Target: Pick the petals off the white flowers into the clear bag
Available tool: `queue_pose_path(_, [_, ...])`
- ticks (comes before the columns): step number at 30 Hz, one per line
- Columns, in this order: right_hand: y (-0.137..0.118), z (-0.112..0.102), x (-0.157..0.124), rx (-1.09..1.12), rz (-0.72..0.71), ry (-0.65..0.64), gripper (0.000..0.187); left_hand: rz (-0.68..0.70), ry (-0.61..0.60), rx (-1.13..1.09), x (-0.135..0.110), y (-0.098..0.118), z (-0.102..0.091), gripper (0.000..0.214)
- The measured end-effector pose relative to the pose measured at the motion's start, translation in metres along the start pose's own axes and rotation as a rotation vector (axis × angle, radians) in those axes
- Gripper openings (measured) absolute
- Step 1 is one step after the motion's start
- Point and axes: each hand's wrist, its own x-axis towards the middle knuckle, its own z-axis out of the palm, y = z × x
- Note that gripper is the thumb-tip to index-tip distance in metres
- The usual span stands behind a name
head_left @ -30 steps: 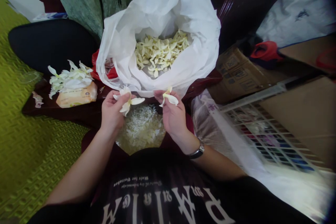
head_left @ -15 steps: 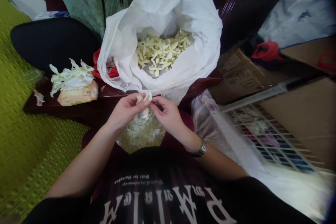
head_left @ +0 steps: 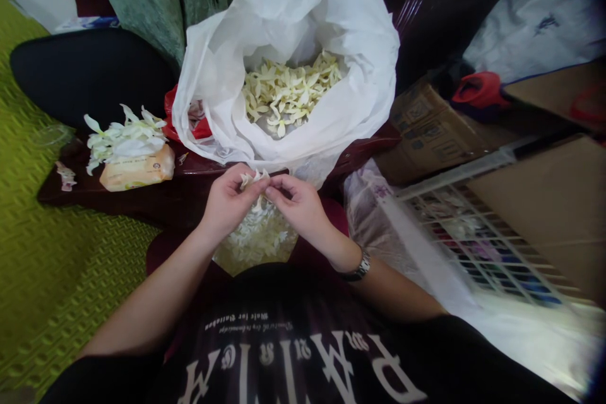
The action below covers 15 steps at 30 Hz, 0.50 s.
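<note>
My left hand [head_left: 228, 202] and my right hand [head_left: 299, 203] meet at their fingertips and both pinch a small white flower [head_left: 254, 180]. They hover over a heap of pale petals [head_left: 258, 237] in my lap. Just beyond my hands stands a large white plastic bag [head_left: 331, 25], open at the top and holding many cream-coloured flowers [head_left: 288, 91]. A metal watch [head_left: 358, 270] is on my right wrist.
To the left, a bunch of white flowers [head_left: 124, 139] lies on a yellow packet [head_left: 137, 172] on a dark low table [head_left: 118, 202]. Green matting [head_left: 52, 252] covers the floor at left. Cardboard boxes [head_left: 435, 129] and a white wire rack [head_left: 478, 233] crowd the right.
A second ago each hand held its own flower, apart. The hands have come together and now both pinch one flower above the petal heap.
</note>
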Motion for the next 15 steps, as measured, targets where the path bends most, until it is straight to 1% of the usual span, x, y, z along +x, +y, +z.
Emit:
queue_pose_path(3, [0.0019, 0.0027, 0.0001, 0.132, 0.024, -0.014, 0.013, -0.070, 0.034, -0.050, 0.0003, -0.0013, -0.0003, 0.035])
queue_pose_path(6, [0.0043, 0.0050, 0.0009, 0.263, 0.073, -0.021, 0.019, -0.191, 0.010, -0.146, 0.0007, -0.0025, -0.0017, 0.038])
queue_pose_path(11, [0.0063, 0.0046, 0.0028, 0.242, 0.094, -0.024, 0.020, -0.384, 0.019, -0.296, 0.0007, -0.0034, -0.0035, 0.045])
queue_pose_path(13, [0.0064, 0.0039, 0.0031, 0.245, 0.109, -0.012, 0.022, -0.426, 0.030, -0.315, 0.0004, -0.0024, -0.0036, 0.045])
queue_pose_path(15, [0.0066, 0.0035, 0.0032, 0.270, 0.123, 0.001, 0.025, -0.439, 0.043, -0.330, 0.0005, -0.0011, -0.0040, 0.046])
